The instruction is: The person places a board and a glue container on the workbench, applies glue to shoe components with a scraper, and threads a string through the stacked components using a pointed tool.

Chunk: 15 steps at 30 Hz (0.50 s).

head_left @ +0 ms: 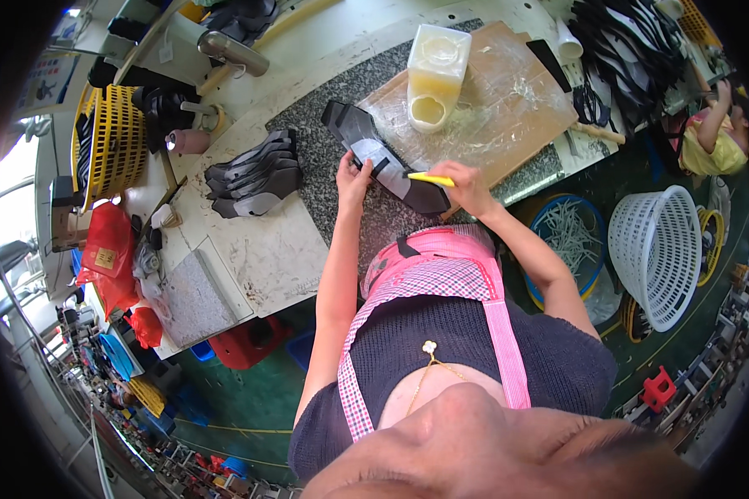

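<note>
A flat black and grey shoe upper lies at a slant over the speckled stone slab in front of me. My left hand pinches its near left edge between thumb and fingers. In my right hand is a slim brush with a yellow handle; its dark tip touches the upper or hovers just over it, I cannot tell which. Beyond the upper, a cut-open plastic jug with yellowish glue-like residue rests on a smeared brown board.
Stacked black and grey uppers lie left of my left hand. More black pieces are heaped at the far right. Below the table's right edge stand a bin of pale strips and a white basket. A yellow basket stands far left. Another person is at right.
</note>
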### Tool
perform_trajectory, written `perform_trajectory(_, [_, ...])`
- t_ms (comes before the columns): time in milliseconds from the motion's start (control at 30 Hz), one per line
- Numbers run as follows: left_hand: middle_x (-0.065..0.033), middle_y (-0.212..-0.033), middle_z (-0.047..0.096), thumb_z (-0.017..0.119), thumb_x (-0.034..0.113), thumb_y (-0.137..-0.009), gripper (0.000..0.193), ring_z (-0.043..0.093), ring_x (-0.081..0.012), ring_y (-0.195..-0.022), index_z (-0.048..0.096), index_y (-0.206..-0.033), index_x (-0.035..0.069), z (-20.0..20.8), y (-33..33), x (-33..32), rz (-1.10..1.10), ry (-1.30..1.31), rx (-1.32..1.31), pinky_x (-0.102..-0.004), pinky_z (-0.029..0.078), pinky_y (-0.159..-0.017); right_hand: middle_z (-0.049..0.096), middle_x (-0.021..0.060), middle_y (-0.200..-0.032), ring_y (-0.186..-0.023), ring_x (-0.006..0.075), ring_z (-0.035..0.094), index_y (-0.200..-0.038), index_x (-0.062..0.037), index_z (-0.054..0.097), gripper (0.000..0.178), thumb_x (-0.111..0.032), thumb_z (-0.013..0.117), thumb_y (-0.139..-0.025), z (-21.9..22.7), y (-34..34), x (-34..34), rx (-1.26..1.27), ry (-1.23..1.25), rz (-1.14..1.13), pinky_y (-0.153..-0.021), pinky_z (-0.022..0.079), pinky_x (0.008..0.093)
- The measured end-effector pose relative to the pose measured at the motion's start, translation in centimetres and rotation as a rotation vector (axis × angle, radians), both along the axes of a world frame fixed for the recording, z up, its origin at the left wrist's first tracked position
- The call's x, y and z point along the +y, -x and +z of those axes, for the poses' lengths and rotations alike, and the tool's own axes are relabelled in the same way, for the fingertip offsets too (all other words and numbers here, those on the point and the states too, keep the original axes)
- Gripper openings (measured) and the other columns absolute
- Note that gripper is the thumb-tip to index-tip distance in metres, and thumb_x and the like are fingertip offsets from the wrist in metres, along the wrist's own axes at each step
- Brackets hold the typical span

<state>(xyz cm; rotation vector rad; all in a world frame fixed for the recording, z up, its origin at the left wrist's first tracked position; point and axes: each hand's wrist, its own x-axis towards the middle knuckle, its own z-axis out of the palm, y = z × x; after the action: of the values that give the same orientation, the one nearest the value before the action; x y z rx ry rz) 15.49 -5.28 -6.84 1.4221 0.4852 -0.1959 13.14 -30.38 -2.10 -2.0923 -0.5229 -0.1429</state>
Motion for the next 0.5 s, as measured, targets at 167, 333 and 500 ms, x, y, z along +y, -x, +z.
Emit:
perform_trajectory(167, [0.0012, -0.084, 0.061, 0.066, 0.017, -0.085, 0.054, 0.052, -0.0045, -0.067, 0.04, -0.131, 0.003, -1.4, 0.4, 0.7, -0.034, -0.131, 0.043, -0.0196, 0.04, -0.054, 0.065, 0.0025, -0.084, -0.067, 0.0242, 0.064, -0.089, -0.0125, 0.067, 0.022, -0.001, 0.057, -0.073, -0.3, 2.5, -5.6, -0.078, 0.239, 0.014, -0.057, 0.051, 0.0337])
perform_trajectory(333, [0.0008, -0.087, 0.061, 0.064, 0.017, -0.087, 0.054, 0.054, -0.0055, -0.072, 0.038, -0.132, 0.003, -0.8, -0.1, 0.7, -0.044, -0.058, 0.011, -0.0197, 0.041, -0.056, 0.065, 0.0019, -0.088, -0.067, 0.0212, 0.065, -0.092, -0.0114, 0.066, 0.022, -0.004, 0.059, -0.073, -0.1, 3.1, -2.7, -0.229, 0.206, 0.028, -0.056, 0.05, 0.0315])
perform_trajectory(500, [0.0, -0.087, 0.06, 0.065, 0.017, -0.087, 0.056, 0.054, -0.0059, -0.073, 0.037, -0.133, 0.003, -0.6, 0.2, 0.5, -0.042, -0.13, 0.062, -0.0205, 0.042, -0.057, 0.065, 0.0011, -0.09, -0.067, 0.0191, 0.065, -0.093, -0.0122, 0.067, 0.023, -0.005, 0.058, -0.074, -1.1, 5.1, -6.1, -0.214, 0.26, 0.06, -0.056, 0.05, 0.0299])
